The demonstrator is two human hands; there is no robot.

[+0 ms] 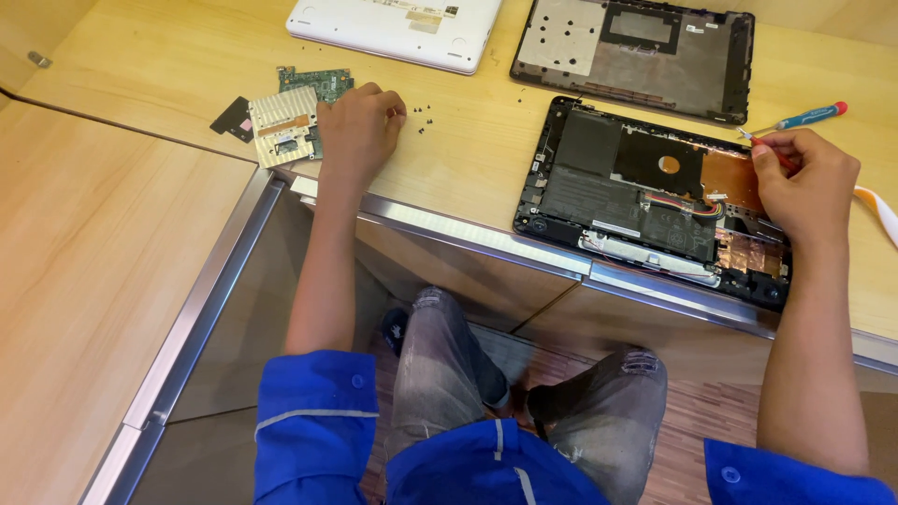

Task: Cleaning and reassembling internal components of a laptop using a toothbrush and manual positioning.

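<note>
An opened black laptop base (599,187) lies on the wooden desk (468,140), its battery, copper foil and coloured wires exposed. My right hand (804,178) rests at its right edge, fingers closed around a thin red-handled screwdriver (769,150). My left hand (360,126) sits fingers-down on the desk at the left, beside a green circuit board with a ribbed metal heatsink (285,126). Its fingertips are next to several tiny black screws (426,120) scattered on the wood.
A removed black bottom cover (580,47) lies behind the laptop base. A closed white laptop (393,28) is at the back. A blue-and-red screwdriver (809,116) and a white strap (879,210) lie at the right. A small black pad (229,119) lies left of the heatsink.
</note>
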